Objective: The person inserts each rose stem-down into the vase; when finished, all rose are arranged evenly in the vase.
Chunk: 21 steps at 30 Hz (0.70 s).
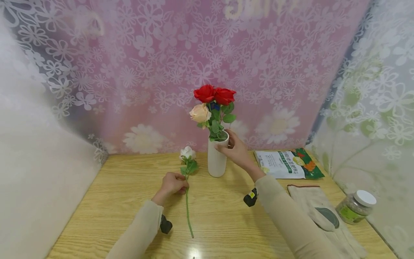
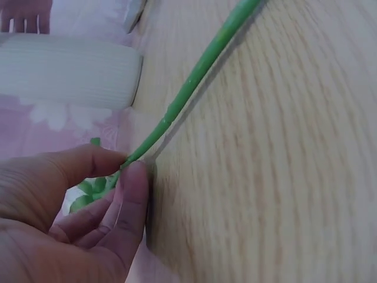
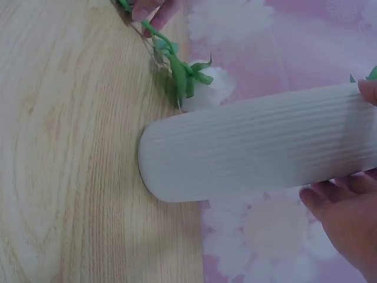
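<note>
A white rose (image 1: 187, 153) with a long green stem (image 2: 191, 82) lies along the table. My left hand (image 1: 173, 183) pinches that stem between thumb and fingertips, just below the leaves. To its right stands a ribbed white vase (image 3: 247, 147), upright on the wood. My right hand (image 1: 235, 149) grips the vase near its rim, thumb at the front and fingers round the far right side. Two red roses (image 1: 215, 95) and a peach rose (image 1: 200, 113) rise from the vase among green leaves, with a small dark blue bit between them.
At the back right lies a white and green printed packet (image 1: 289, 163). In front of it are beige gloves (image 1: 315, 208) with a dark green patch. A clear jar (image 1: 355, 207) with a white lid stands at the right edge. Flower-patterned pink sheeting (image 1: 161, 72) hangs behind the table.
</note>
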Available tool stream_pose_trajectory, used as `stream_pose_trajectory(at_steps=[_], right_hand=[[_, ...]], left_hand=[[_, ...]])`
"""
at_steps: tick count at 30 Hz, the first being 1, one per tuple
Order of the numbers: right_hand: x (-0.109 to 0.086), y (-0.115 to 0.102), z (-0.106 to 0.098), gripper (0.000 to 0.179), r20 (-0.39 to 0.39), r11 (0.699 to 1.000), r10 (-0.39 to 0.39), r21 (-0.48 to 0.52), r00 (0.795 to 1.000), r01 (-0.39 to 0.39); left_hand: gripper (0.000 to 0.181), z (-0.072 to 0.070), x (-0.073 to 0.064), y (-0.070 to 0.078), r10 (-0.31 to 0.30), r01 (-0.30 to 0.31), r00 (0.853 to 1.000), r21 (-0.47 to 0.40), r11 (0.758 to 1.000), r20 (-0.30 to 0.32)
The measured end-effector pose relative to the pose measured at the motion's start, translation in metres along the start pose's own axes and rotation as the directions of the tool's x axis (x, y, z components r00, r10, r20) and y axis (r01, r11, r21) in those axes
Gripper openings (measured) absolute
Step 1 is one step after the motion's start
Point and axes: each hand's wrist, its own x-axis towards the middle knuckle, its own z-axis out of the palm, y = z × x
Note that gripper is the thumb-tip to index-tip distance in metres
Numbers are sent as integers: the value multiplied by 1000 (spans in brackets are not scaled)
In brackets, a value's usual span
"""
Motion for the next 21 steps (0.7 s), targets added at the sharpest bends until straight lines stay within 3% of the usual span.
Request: stream_pose_trajectory(at_steps=[9, 21], right_hand=[[4, 4, -6, 91, 46, 1000, -13, 19, 999, 12], [4, 7, -5, 89, 45, 1000, -5, 9, 999, 5]], left_hand=[[34, -10, 2, 1, 19, -15, 999, -99, 995, 32], [42, -29, -2, 18, 128, -120, 990, -134, 984, 53]])
